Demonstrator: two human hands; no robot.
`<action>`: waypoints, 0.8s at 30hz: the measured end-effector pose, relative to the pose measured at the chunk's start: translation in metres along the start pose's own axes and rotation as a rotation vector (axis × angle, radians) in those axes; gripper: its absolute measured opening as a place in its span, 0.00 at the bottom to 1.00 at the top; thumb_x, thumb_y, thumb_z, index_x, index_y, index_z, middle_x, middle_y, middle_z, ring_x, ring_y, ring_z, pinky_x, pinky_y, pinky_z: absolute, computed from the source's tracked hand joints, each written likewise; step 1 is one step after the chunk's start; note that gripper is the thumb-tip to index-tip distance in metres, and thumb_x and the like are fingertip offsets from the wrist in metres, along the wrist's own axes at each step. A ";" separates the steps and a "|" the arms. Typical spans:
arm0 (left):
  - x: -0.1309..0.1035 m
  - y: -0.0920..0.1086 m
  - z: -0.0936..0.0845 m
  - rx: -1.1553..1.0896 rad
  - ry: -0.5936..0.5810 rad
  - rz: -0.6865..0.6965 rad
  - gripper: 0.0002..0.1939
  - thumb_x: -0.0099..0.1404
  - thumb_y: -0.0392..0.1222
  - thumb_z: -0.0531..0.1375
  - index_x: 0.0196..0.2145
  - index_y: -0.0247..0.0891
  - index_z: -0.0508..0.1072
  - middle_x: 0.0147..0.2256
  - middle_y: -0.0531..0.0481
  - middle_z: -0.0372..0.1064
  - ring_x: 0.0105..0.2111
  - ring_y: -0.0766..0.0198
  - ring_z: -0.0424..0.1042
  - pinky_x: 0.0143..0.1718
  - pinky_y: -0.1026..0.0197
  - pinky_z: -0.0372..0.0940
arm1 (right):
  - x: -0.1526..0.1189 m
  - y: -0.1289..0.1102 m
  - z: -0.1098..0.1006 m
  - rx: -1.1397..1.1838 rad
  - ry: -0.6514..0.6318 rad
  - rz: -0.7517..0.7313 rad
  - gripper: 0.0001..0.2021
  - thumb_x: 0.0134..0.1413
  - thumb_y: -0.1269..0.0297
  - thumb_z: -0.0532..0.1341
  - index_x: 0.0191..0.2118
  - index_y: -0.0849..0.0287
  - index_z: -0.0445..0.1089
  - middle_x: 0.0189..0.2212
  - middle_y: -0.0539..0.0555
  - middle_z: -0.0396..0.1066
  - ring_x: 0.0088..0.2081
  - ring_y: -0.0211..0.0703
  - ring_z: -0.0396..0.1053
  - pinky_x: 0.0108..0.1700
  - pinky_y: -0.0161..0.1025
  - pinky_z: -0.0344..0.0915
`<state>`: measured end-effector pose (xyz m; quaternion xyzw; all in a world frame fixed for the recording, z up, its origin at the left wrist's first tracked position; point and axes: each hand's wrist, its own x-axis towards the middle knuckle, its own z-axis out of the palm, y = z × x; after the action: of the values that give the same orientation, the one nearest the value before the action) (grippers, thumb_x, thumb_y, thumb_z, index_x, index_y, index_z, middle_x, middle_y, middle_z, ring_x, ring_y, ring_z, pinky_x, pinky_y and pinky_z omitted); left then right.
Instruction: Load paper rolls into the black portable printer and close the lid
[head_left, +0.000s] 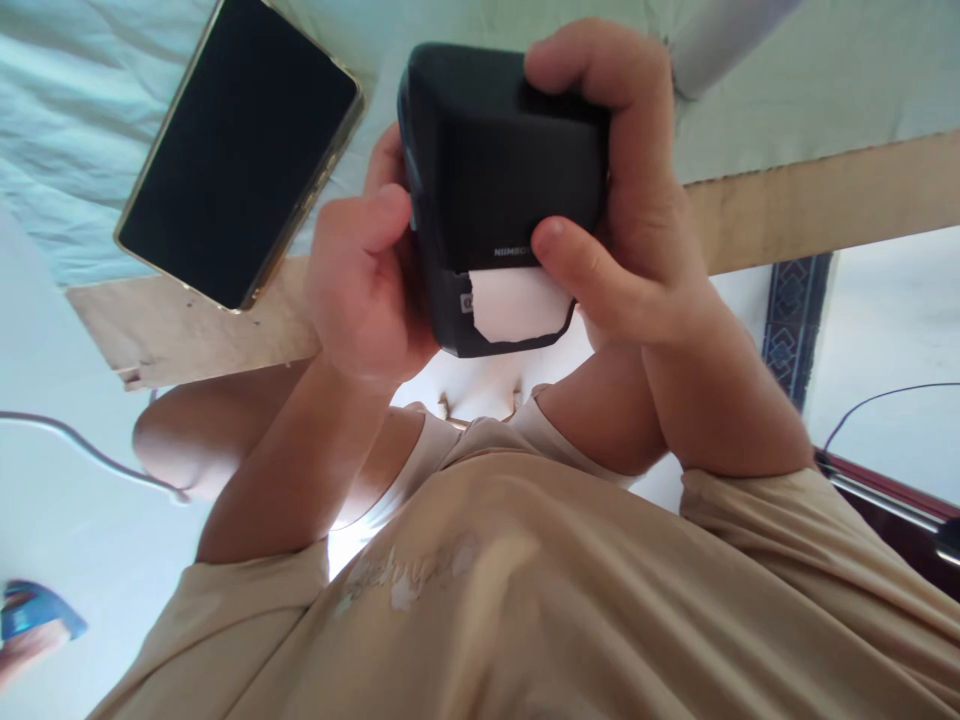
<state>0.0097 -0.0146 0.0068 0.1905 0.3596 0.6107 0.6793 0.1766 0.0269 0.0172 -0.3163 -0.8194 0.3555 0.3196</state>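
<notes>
A black label printer [502,160] with NIIMBOT lettering is held up between both my hands, above the table's front edge. White label paper [517,303] shows at the slot on its near end. My left hand [360,270] is closed around the printer's left side, thumb against the edge and the other fingers partly hidden behind it. My right hand [630,190] grips the opposite side, with its thumb on the top face near the lettering and a finger bent over the far corner.
A smartphone [240,150] with a dark screen lies left of the printer on the pale green cloth [67,130]. The table's wooden edge [810,190] runs across in front of me. At the upper right lies a whitish cylinder [727,40]. A cable [90,455] hangs at left.
</notes>
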 end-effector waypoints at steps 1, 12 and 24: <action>0.000 0.001 0.000 -0.018 0.007 -0.002 0.18 0.66 0.35 0.41 0.45 0.34 0.67 0.34 0.51 0.70 0.61 0.59 0.71 0.67 0.45 0.67 | 0.000 -0.001 -0.003 -0.019 -0.023 0.015 0.26 0.62 0.52 0.52 0.61 0.60 0.56 0.62 0.51 0.60 0.64 0.32 0.61 0.72 0.34 0.58; 0.003 0.001 -0.007 0.033 0.094 -0.075 0.24 0.67 0.27 0.42 0.52 0.32 0.72 0.50 0.56 0.71 0.67 0.55 0.62 0.59 0.53 0.73 | -0.001 0.006 -0.002 -0.141 -0.004 -0.094 0.33 0.61 0.45 0.51 0.62 0.67 0.53 0.63 0.55 0.58 0.67 0.35 0.59 0.74 0.36 0.58; 0.004 0.006 -0.008 0.141 0.398 -0.167 0.13 0.68 0.32 0.47 0.45 0.34 0.68 0.50 0.59 0.70 0.65 0.48 0.66 0.49 0.50 0.78 | 0.001 0.007 -0.003 -0.111 -0.004 -0.124 0.33 0.60 0.44 0.51 0.63 0.62 0.50 0.64 0.54 0.54 0.70 0.35 0.56 0.75 0.36 0.58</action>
<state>-0.0002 -0.0115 0.0042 0.0828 0.5427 0.5511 0.6284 0.1801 0.0324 0.0136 -0.2816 -0.8565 0.2898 0.3213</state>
